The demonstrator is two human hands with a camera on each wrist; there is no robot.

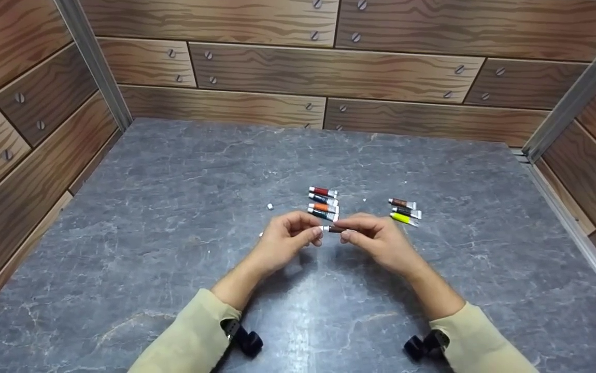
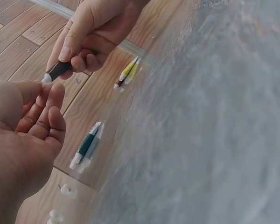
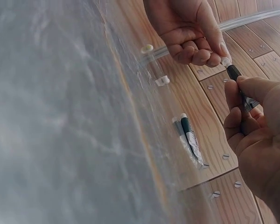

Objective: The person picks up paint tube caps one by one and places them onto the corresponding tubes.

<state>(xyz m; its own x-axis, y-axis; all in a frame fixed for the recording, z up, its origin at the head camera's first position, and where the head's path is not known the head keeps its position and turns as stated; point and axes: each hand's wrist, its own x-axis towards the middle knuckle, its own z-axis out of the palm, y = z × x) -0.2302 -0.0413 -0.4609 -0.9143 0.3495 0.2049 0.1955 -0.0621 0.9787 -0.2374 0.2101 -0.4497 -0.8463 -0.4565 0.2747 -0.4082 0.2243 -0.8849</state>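
While left hand pinches the small white cap, right hand pinches the slim dark-brown paint tube, held between both, near four silver-ended coloured tubes.

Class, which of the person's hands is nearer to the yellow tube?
Right. The right hand is just left of the yellow tube and slightly nearer the person; the left hand is farther left.
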